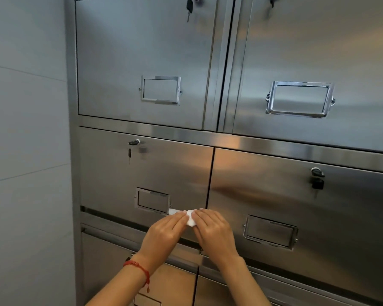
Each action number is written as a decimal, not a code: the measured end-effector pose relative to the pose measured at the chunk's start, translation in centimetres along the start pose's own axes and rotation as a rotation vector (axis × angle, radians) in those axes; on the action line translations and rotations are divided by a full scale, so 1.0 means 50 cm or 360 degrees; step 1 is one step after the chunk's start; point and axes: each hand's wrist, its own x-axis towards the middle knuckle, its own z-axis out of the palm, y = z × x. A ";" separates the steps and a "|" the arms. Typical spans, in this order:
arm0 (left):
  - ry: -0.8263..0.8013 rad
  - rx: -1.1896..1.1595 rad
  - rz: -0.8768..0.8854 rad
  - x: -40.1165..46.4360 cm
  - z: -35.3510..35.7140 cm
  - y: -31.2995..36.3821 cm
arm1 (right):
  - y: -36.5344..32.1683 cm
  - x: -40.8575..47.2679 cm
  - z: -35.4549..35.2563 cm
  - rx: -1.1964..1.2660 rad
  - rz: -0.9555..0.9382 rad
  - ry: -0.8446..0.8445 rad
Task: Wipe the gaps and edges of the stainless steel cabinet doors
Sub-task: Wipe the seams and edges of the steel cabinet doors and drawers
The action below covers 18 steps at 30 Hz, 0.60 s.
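A stainless steel cabinet fills the view, with several doors in rows. Both hands meet in front of the middle-left door [168, 168], near its lower right corner. A small white cloth [189, 218] is pinched between them, folded, with a strip sticking out to the left. My left hand [165, 234], with a red string bracelet on the wrist, holds its left side. My right hand [212, 231] holds its right side. The cloth lies just left of the dark vertical gap [210, 180] between the two middle doors and above the horizontal gap [119, 218] under the left door.
Keys hang in the locks of the upper-left door [190, 7], the middle-left door [133, 142] and the middle-right door [317, 177]. Metal label frames [300, 99] stick out from each door. A grey tiled wall [24, 129] borders the cabinet on the left.
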 end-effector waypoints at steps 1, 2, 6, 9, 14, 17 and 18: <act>0.0019 0.0001 -0.0005 0.006 0.005 -0.001 | 0.007 -0.001 -0.001 -0.0007 0.0000 -0.0001; 0.0035 0.0003 -0.0010 0.011 0.010 -0.003 | 0.014 -0.002 -0.001 -0.0013 -0.0003 0.0000; 0.0033 -0.0059 0.0013 0.033 0.033 -0.009 | 0.034 -0.003 0.001 0.0001 -0.0006 0.0000; 0.0040 -0.0130 0.0057 0.051 0.049 -0.013 | 0.043 -0.005 0.001 0.0001 -0.0008 -0.0012; 0.0094 -0.0211 0.0102 0.083 0.062 -0.016 | 0.063 0.007 -0.008 -0.0060 -0.0004 0.0031; 0.0151 -0.0251 0.0169 0.105 0.065 -0.030 | 0.067 0.023 -0.011 -0.0100 0.0000 0.0064; 0.0175 -0.0262 0.0198 0.113 0.065 -0.036 | 0.069 0.029 -0.011 -0.0110 0.0004 0.0071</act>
